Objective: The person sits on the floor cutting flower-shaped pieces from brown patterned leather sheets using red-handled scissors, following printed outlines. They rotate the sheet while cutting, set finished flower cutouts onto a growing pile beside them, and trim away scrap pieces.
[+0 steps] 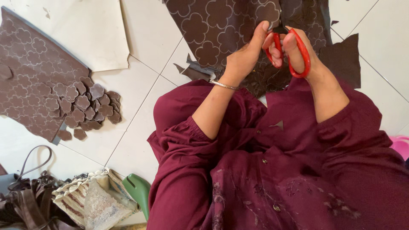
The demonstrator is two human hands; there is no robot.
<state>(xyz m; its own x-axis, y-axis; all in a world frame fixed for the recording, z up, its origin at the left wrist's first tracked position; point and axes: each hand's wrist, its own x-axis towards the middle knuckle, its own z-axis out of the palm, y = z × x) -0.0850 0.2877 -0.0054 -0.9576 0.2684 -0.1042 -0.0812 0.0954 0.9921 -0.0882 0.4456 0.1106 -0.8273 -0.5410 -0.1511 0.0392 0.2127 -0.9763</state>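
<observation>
My right hand (294,49) grips red-handled scissors (298,53), fingers through the loops, blades pointing away into a brown sheet (213,25) printed with pale flower outlines. My left hand (245,55) holds that sheet just left of the scissors, thumb raised beside the handles. A thin metal bangle (221,85) circles my left wrist. Both arms wear maroon sleeves, and my maroon garment (277,170) fills the lower right. The blade tips are hidden behind my fingers.
A pile of cut brown flower pieces (87,108) lies at left on another printed brown sheet (34,81), with a cream sheet (85,30) behind. Brown straps (30,200), a patterned bundle (91,198), a green object (138,191) and a pink object (401,147) sit on the white tiled floor.
</observation>
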